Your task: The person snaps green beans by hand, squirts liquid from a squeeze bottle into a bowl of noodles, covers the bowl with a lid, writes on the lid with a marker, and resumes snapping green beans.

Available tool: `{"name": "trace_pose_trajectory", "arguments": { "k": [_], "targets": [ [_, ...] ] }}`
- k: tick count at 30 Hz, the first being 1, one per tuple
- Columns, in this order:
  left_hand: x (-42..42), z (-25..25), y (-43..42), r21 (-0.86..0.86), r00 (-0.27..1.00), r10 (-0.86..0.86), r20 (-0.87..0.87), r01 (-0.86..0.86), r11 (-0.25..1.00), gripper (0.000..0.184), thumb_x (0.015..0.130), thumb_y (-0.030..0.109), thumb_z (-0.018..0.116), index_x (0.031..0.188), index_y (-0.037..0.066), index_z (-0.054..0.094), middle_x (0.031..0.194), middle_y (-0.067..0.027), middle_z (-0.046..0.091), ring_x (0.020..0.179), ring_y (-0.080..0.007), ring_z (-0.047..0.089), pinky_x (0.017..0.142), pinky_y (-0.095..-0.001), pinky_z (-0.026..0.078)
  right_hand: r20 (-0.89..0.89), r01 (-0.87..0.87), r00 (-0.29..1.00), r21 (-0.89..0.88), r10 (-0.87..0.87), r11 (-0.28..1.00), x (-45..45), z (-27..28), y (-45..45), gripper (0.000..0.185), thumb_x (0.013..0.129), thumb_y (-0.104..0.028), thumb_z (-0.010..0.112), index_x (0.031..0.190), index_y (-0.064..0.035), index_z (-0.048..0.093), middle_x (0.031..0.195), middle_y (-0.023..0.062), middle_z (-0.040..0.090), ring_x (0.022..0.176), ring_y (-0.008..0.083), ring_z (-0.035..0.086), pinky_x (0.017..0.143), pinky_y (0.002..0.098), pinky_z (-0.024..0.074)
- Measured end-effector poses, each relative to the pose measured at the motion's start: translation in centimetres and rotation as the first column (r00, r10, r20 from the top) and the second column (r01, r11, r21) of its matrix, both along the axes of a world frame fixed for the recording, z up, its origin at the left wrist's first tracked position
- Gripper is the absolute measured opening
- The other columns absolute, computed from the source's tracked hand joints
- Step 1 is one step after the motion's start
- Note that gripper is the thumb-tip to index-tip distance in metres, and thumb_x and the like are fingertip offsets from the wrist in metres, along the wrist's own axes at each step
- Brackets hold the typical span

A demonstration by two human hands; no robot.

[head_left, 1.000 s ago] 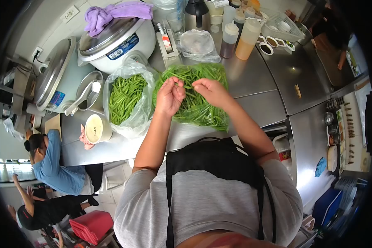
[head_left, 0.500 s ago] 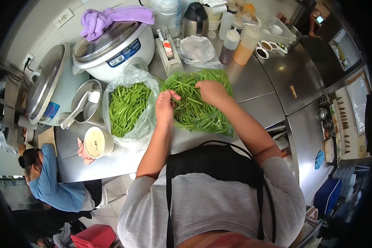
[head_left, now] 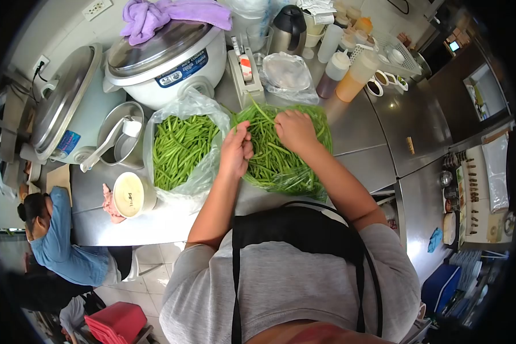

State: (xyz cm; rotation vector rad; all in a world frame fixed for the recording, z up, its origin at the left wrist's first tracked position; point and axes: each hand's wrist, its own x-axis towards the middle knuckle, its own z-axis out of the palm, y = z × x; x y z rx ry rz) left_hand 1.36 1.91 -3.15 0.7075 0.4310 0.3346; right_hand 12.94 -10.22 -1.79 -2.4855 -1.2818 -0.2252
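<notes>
My left hand (head_left: 237, 151) is closed, fingers curled, at the left edge of a clear bag (head_left: 317, 184) of long green beans (head_left: 272, 163). Whatever lies inside those fingers is hidden. Over the same bag, my right hand (head_left: 296, 131) pinches a green bean (head_left: 262, 112) that slants up and left from its fingertips. To the left stands another open plastic bag (head_left: 208, 175), filled with green beans in shorter pieces (head_left: 182, 150).
Behind the bags are a large rice cooker (head_left: 172, 63), a grey tape dispenser (head_left: 247, 86) and squeeze bottles (head_left: 356, 74). A metal pot (head_left: 112, 123) and a white tub (head_left: 133, 195) stand left. Another person in a blue shirt (head_left: 77, 249) sits at the table's left end.
My left fingers have curled in more tightly. A bean now sticks out from my right hand. The whole view has shifted slightly.
</notes>
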Motion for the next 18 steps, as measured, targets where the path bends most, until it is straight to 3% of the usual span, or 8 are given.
{"name": "trace_pose_trajectory", "arguments": {
  "k": [5, 8, 11, 14, 17, 18],
  "targets": [
    [1.5, 1.4, -0.6, 0.179, 0.994, -0.107, 0.001, 0.105, 0.978, 0.015, 0.084, 0.02, 0.051, 0.09, 0.007, 0.052, 0.063, 0.0037, 0.042, 0.041, -0.0039, 0.027, 0.037, -0.0187, 0.021, -0.022, -0.141, 0.99, 0.072, 0.143, 0.987, -1.7, 0.6, -1.5, 0.012, 0.069, -0.02, 0.058, 0.073, -0.0092, 0.053, 0.069, 0.0071, 0.055, 0.07, 0.0247, 0.054, 0.064, 0.0373, 0.039],
    [1.8, 0.9, -0.8, 0.177, 0.992, -0.111, 0.059, 0.099, 0.979, 0.014, 0.084, 0.02, 0.051, 0.089, 0.006, 0.052, 0.064, 0.0038, 0.043, 0.041, -0.004, 0.027, 0.038, -0.0185, 0.022, -0.157, -0.106, 0.98, 0.134, 0.127, 0.985, -1.7, 0.1, -2.0, 0.013, 0.071, -0.019, 0.057, 0.074, -0.0077, 0.053, 0.067, 0.0085, 0.056, 0.066, 0.0266, 0.055, 0.06, 0.0375, 0.0409],
    [1.6, 0.8, -1.0, 0.145, 0.989, -0.102, 0.106, 0.086, 0.986, 0.014, 0.084, 0.02, 0.051, 0.088, 0.006, 0.052, 0.064, 0.0034, 0.043, 0.041, -0.0042, 0.028, 0.038, -0.0186, 0.022, -0.387, 0.065, 0.917, 0.383, 0.096, 0.921, -2.0, 0.1, -2.4, 0.011, 0.075, -0.016, 0.055, 0.077, -0.0059, 0.053, 0.066, 0.009, 0.057, 0.062, 0.0231, 0.056, 0.057, 0.0341, 0.0428],
    [1.1, 0.9, -1.7, 0.126, 0.985, -0.128, 0.113, 0.113, 0.986, 0.014, 0.084, 0.02, 0.05, 0.087, 0.006, 0.051, 0.065, 0.0027, 0.045, 0.044, -0.0052, 0.033, 0.039, -0.0188, 0.024, -0.649, 0.27, 0.74, 0.527, 0.176, 0.806, -1.7, -0.9, -2.3, 0.012, 0.078, -0.015, 0.052, 0.078, -0.0032, 0.053, 0.065, 0.0084, 0.056, 0.058, 0.0174, 0.055, 0.055, 0.0291, 0.0433],
    [0.9, 0.5, -3.0, 0.146, 0.99, -0.128, 0.051, 0.119, 0.982, 0.016, 0.085, 0.023, 0.048, 0.087, 0.007, 0.051, 0.067, 0.0017, 0.047, 0.05, -0.0068, 0.038, 0.043, -0.0195, 0.028, -0.752, 0.439, 0.59, 0.605, 0.295, 0.665, -1.5, -0.1, -2.2, 0.013, 0.079, -0.014, 0.051, 0.079, -0.002, 0.052, 0.063, 0.0081, 0.055, 0.056, 0.013, 0.053, 0.055, 0.0265, 0.0427],
    [0.8, 0.1, -2.7, 0.178, 0.99, -0.134, 0.052, 0.123, 0.976, 0.018, 0.086, 0.025, 0.046, 0.082, 0.008, 0.049, 0.067, 0.0001, 0.048, 0.054, -0.0085, 0.043, 0.047, -0.0212, 0.033, -0.748, 0.411, 0.598, 0.595, 0.289, 0.691, -1.2, 0.0, -2.2, 0.012, 0.08, -0.014, 0.05, 0.081, -0.0023, 0.053, 0.063, 0.0083, 0.056, 0.056, 0.0144, 0.053, 0.055, 0.0272, 0.043]
  ]
}}
